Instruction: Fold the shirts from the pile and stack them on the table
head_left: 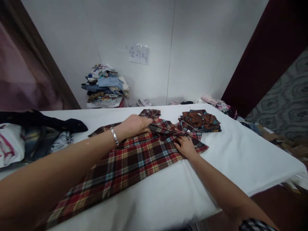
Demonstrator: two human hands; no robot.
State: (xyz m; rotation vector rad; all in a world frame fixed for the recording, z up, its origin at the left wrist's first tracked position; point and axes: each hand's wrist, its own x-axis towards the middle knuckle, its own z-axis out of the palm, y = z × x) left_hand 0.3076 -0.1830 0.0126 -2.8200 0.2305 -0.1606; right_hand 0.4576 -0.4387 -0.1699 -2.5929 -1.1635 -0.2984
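The left hand [136, 125] and right hand [186, 147] touch a plaid shirt [131, 160] on the white worktop [243, 160]. Folded brown clothing [201, 120] sits just beyond it.

Dim, diffuse light; stretched, softened edges

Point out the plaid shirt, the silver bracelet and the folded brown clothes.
Plaid shirt [134, 158]: head view, middle of the cloth.
Silver bracelet [115, 136]: head view, middle of the band.
Folded brown clothes [199, 120]: head view, top of the pile.
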